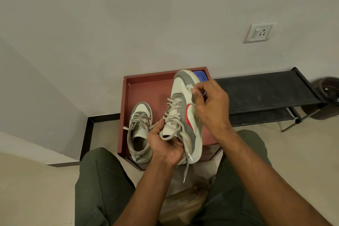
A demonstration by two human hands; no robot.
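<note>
A spare sneaker (140, 128), grey and white, lies in a reddish-brown tray (146, 86). Just to its right, the left hand (165, 145) grips the heel end of a matching held sneaker (180, 97), raised over the tray with its toe pointing away. The right hand (211, 106), fingers curled, pinches a small pale scrap (193, 90) against the toe's side; what the scrap is cannot be told. A black rack (266, 93) stands farther right.

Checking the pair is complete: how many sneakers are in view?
2. The held sneaker is gripped at its heel by the left hand; the right hand pinches a white piece against its toe side. The other sneaker lies in the red tray, to its left. No others show.
</note>
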